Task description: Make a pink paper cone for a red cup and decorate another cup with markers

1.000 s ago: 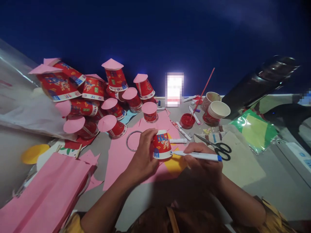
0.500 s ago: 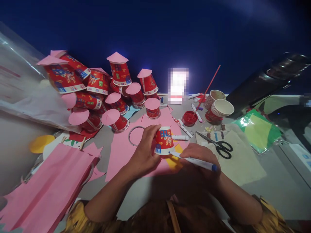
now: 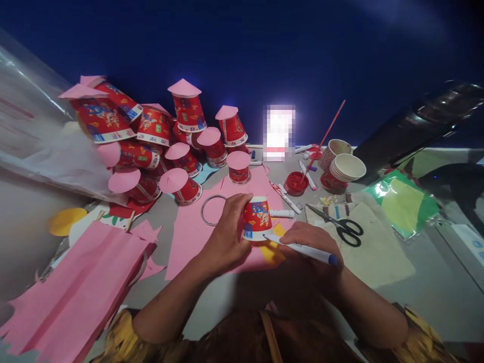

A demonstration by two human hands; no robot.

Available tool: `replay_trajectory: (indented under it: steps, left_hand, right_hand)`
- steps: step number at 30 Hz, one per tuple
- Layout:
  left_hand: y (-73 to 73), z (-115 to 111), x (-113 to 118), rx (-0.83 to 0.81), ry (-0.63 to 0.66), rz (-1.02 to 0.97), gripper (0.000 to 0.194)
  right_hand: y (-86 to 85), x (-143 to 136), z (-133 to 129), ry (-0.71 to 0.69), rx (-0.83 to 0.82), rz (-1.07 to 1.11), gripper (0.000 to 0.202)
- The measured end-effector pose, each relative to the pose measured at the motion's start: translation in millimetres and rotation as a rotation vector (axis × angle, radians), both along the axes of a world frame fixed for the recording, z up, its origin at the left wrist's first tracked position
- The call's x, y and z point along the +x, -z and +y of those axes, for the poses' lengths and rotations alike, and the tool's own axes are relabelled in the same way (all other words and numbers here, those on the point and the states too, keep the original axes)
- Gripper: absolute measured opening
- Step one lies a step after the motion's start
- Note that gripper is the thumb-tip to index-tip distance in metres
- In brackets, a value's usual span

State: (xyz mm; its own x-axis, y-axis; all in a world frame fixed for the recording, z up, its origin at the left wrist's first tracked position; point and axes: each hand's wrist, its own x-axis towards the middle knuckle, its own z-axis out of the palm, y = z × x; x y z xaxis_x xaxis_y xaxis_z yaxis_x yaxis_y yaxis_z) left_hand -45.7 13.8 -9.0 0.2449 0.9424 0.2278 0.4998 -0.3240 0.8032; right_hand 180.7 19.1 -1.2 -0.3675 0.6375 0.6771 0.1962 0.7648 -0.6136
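My left hand (image 3: 227, 237) grips a red paper cup (image 3: 257, 220), which is upside down with its white rim at the bottom. Blue marks show on the rim's left part. In my right hand (image 3: 315, 244) is a white marker (image 3: 306, 251) with a blue end, its tip touching the cup's rim. Pink paper (image 3: 192, 237) lies beneath the cup, with a yellow piece (image 3: 273, 253) beside it. A grey ring (image 3: 203, 214) rests just left of the cup on the pink paper.
Red cups with pink cone tops (image 3: 185, 113) are piled at the back left. Right of my hands lie scissors (image 3: 350, 232) on cloth. Behind them stand stacked cups (image 3: 346, 169) and a red paint pot (image 3: 296, 184) with a stick. Pink sheets (image 3: 75, 287) lie at the left.
The view has shifted very slightly. Both hands keep hold of the cup and marker, and the marker's tip has barely moved along the rim.
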Motion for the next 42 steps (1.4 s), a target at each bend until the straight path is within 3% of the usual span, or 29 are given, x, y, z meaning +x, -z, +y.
replay_trajectory:
  steps: [10, 18, 27, 42]
  left_hand:
    - [5.0, -0.5, 1.8, 0.018, -0.005, -0.007, 0.077]
    - [3.5, -1.2, 2.0, 0.016, 0.005, -0.001, 0.08]
    - [3.9, -1.5, 2.3, 0.039, 0.004, 0.02, 0.081]
    - [1.4, -1.7, 2.5, 0.007, -0.017, 0.022, 0.077]
  right_hand:
    - [2.2, -2.1, -2.0, -0.019, -0.024, 0.044, 0.022]
    - [1.0, -1.5, -1.7, -0.004, -0.008, -0.032, 0.01]
    - [-2.2, -5.1, -2.4, -0.035, -0.017, 0.025, 0.01]
    - [-5.4, 0.5, -1.4, 0.021, -0.014, -0.085, 0.011]
